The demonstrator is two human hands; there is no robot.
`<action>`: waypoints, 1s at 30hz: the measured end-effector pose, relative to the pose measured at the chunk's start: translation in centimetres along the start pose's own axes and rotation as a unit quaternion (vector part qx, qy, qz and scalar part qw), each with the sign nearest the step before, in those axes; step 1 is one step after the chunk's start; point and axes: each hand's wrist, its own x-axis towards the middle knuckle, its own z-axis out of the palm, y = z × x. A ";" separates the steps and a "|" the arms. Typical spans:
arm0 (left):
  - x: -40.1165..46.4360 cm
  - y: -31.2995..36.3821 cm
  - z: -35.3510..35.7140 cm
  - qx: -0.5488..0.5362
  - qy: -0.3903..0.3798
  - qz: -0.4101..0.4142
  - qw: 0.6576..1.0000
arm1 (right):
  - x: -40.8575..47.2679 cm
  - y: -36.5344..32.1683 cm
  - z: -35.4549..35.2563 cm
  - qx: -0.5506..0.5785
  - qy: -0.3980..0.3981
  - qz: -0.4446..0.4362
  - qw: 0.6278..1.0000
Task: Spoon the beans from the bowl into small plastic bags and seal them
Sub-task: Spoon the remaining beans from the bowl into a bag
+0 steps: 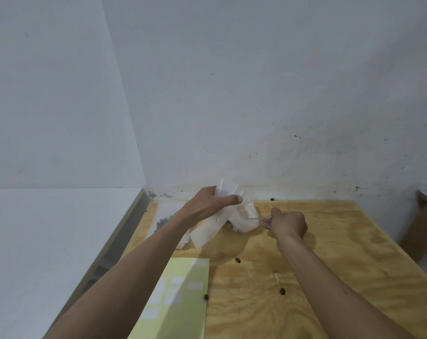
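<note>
Beans (229, 225) may spill: left hand (208, 204) pinches several plastic bags (207, 231), right hand (287, 222) holds, probably, a spoon (257, 218).

A pale yellow-green sheet (180, 297) with white patches lies on the plywood table (330, 253), which stands against a stained white wall (256, 94).
</note>
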 end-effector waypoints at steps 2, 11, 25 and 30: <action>-0.6 -0.5 -0.5 -0.007 0.005 -0.011 1.000 | -0.2 -0.2 -0.1 0.000 0.001 -0.016 1.000; -1.1 -2.8 -0.6 0.018 0.016 0.010 1.000 | -0.9 -2.3 -1.4 0.025 0.008 -0.079 0.997; -1.3 -3.5 1.2 0.080 0.000 -0.043 0.996 | -1.4 -2.5 -1.9 0.018 0.016 -0.053 0.998; -1.4 -3.7 1.0 0.070 0.068 -0.031 0.995 | -1.5 -3.6 -2.9 0.022 0.002 -0.073 0.997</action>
